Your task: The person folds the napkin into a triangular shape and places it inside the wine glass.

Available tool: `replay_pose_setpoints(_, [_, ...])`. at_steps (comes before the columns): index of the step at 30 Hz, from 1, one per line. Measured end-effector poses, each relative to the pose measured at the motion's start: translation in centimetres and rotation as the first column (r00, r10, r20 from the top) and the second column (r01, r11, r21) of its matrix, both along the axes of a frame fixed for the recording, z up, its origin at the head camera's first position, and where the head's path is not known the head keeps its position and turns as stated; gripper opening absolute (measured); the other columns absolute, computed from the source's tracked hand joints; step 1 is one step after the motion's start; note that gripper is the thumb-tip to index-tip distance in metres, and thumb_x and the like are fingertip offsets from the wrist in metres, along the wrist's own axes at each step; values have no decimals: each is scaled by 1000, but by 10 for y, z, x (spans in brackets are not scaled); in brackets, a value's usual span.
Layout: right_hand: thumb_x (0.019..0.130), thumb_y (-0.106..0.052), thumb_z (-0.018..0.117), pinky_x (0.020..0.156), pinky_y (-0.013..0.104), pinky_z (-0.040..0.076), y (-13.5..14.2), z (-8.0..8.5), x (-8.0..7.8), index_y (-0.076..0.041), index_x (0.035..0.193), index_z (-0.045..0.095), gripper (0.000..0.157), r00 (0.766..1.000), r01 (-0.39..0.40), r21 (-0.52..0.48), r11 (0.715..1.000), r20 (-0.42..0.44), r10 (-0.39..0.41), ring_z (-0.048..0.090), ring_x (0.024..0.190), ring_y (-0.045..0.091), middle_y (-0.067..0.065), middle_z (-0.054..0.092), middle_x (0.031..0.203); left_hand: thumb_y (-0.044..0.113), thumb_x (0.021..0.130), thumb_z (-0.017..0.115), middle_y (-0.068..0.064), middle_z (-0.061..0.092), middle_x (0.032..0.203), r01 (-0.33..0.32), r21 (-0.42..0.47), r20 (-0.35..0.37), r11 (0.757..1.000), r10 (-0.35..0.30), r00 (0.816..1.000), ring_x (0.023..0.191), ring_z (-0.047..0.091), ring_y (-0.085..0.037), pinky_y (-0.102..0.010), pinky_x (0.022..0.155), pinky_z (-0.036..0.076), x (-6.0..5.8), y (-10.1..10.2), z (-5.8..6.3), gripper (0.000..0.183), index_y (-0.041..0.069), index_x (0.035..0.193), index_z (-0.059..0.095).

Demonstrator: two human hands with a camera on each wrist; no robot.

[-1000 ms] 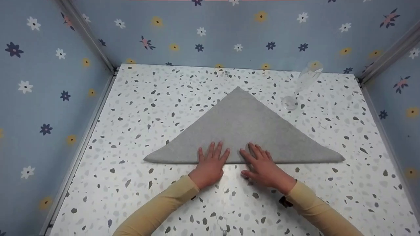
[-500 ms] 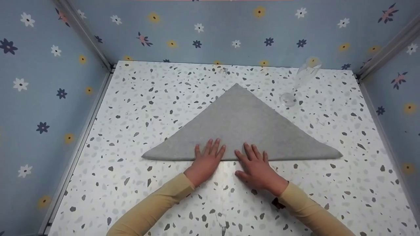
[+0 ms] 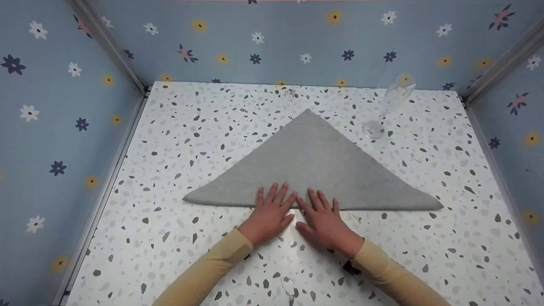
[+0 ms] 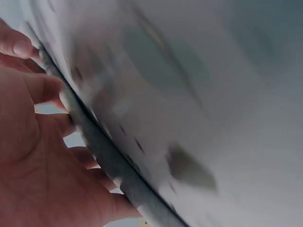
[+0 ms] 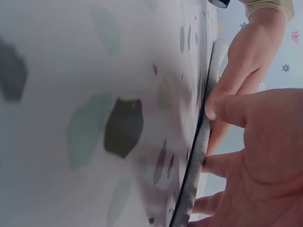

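Observation:
A grey cloth (image 3: 312,157), folded into a triangle, lies flat with its point toward the back wall and its long folded edge nearest the person. My left hand (image 3: 268,216) rests on that edge left of its middle, fingers spread and straight. Just right of it, my right hand (image 3: 326,225) lies the same way, its index fingertip close to or touching the left one. In the left wrist view the fingers (image 4: 85,156) reach over the cloth's thick fold (image 4: 118,165). The right wrist view shows the fold (image 5: 191,175) under the right fingers, with the left hand (image 5: 246,61) beyond.
A clear stemmed glass (image 3: 398,95) stands on the speckled white table (image 3: 170,127), behind the cloth's right side. Blue flowered panels (image 3: 289,38) wall in the table's back and both sides.
The right hand has slid left along the fold toward the left hand, narrowing the gap between them. The left hand stays nearly in place. The head view has shifted slightly.

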State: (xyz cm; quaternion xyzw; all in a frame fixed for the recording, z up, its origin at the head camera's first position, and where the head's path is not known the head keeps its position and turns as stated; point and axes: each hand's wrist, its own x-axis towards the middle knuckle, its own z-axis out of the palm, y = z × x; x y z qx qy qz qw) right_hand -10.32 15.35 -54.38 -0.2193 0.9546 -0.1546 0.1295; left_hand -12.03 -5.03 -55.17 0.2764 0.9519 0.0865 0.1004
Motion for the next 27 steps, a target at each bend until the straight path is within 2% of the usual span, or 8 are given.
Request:
replay_pose_setpoints(6, [97, -55, 41, 106, 68, 9, 2, 1, 2, -18, 151, 28, 67, 1000, -3, 7, 1000, -20, 3, 10, 143, 37, 15, 15, 157, 45, 102, 33, -11, 14, 158, -19, 5, 11, 1000, 19, 1000, 143, 9, -37, -65, 108, 8, 8, 17, 2, 61, 9, 151, 28])
replay_pose_setpoints(14, [98, -49, 44, 106, 67, 10, 8, -2, 2, -17, 150, 32, 63, 999, -15, -7, 1000, -38, 15, 11, 142, 37, 15, 16, 157, 39, 102, 40, -10, 18, 157, -59, -48, -2, 997, 59, 998, 142, 12, -39, -68, 105, 12, 20, 26, 8, 58, 10, 151, 28])
replay_pose_setpoints(19, [98, -48, 46, 106, 67, 11, 13, -1, 2, -17, 150, 33, 62, 999, -20, -30, 999, -44, 19, 13, 142, 37, 14, 18, 156, 40, 101, 41, -10, 17, 158, -75, -56, 8, 996, 75, 997, 142, 10, -39, -71, 102, 14, 23, 26, 10, 58, 14, 152, 27])
replay_pose_setpoints(27, [97, -50, 46, 105, 69, 11, 27, -1, 5, -14, 150, 33, 65, 999, -3, -13, 1000, -44, 2, 11, 142, 37, 15, 18, 156, 50, 100, 38, -13, 12, 158, -104, -2, 31, 995, 104, 994, 142, 7, -40, -74, 100, 11, 23, 11, 2, 62, 20, 152, 27])
